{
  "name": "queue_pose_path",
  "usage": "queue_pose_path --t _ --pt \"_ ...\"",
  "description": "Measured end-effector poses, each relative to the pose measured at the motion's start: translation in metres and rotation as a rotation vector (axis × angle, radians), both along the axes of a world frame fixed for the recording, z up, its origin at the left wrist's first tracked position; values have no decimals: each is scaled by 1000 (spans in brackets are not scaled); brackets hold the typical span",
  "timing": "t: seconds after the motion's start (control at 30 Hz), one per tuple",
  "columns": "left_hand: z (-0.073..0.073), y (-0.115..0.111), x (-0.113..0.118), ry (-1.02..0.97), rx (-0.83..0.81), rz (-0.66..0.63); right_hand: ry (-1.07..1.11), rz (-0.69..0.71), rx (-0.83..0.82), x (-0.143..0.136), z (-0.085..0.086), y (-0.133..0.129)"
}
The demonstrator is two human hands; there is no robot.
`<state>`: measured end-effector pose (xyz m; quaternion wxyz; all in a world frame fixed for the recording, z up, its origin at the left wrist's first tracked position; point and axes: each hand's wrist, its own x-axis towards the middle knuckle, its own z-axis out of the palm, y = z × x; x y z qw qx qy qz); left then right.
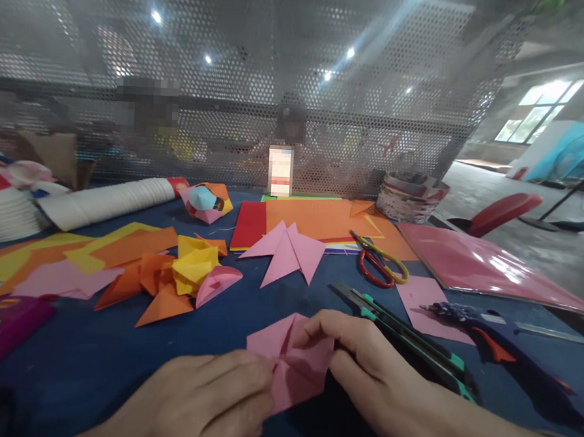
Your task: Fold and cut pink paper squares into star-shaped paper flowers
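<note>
A folded pink paper point(301, 372) with creased flaps lies between my hands at the bottom centre. My left hand point(209, 397) is closed on its left edge, fingers pressed together. My right hand point(363, 359) pinches a flap at the upper right, index finger on top and thumb at the edge. Behind it, folded pink triangles point(290, 251) overlap a stack of orange and red sheets point(311, 219). A yellow folded paper flower point(194, 265) with orange petals stands to the left.
Two green-and-black cutters point(413, 336) lie beside my right wrist, near a glue gun point(501, 334). Scissors point(380, 262), a woven basket point(410, 197) and a shiny pink packet point(485, 261) are beyond. Paper cups point(111, 202) and a purple object point(9, 327) are left.
</note>
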<state>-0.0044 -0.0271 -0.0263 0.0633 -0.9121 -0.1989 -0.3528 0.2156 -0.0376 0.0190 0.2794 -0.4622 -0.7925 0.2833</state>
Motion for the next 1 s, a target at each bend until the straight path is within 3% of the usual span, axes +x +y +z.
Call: queue_pose_path --t 0.2,0.43,0.7,0.9,1.0 --pt "7 12 -6 155 -45 -93 -114 101 207 11 -10 5" --pt "1 12 -7 124 -86 -71 -253 106 435 12 -13 8" --pt "7 9 -3 77 -66 -109 -367 423 253 4 -4 -1" --pt "9 -2 -2 169 -32 -74 -329 509 77 5 8 6" --pt "12 -1 -4 186 -26 -87 -244 460 -27 8 8 7"
